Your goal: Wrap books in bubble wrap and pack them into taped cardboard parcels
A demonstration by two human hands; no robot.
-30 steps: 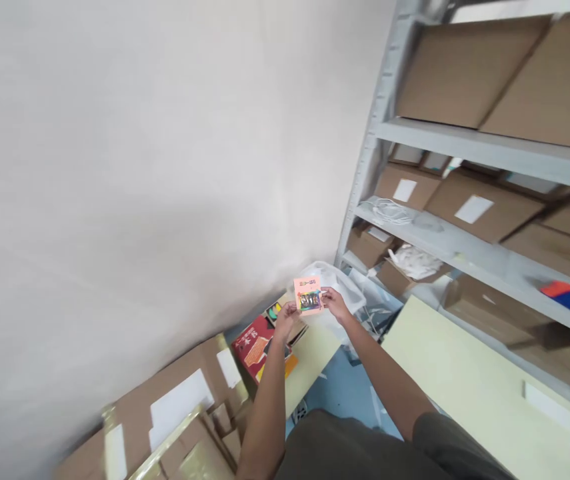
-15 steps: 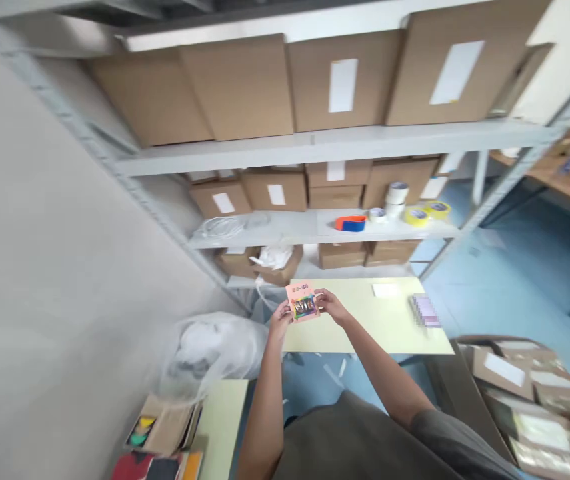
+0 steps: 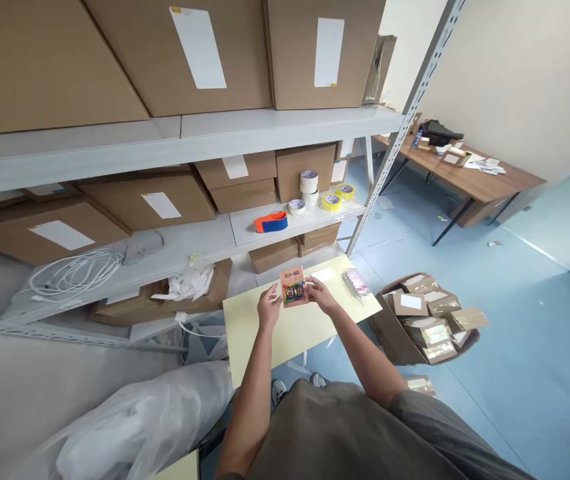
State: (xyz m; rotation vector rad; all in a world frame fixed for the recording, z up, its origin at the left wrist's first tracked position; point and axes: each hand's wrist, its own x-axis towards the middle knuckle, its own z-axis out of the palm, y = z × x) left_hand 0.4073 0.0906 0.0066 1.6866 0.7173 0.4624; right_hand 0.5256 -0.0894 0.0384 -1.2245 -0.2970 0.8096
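Note:
A small pink book (image 3: 294, 287) with dark lettering and a colourful picture on its cover is held up over the pale yellow table (image 3: 247, 333). My right hand (image 3: 321, 295) grips the book by its right edge. At the left edge is my left hand (image 3: 269, 308), its fingers curved and apart. I cannot tell whether its fingertips touch the book. Beyond the book, a white sheet (image 3: 323, 274) lies on the table. A pixelated pinkish item (image 3: 356, 283) is near the table's right end.
The metal shelf (image 3: 205, 248) ahead carries cardboard boxes (image 3: 249, 193), tape rolls (image 3: 331, 202), an orange-and-blue band (image 3: 271, 222) and coiled white cable (image 3: 77, 273). A large open carton (image 3: 389, 327) of packed boxes stands right. Clear plastic wrap (image 3: 165, 407) bulges lower left.
My view has swung to the right, bringing the carton and the far wooden desk into fuller view. The book has come along in my hands; my left fingers no longer overlap its cover.

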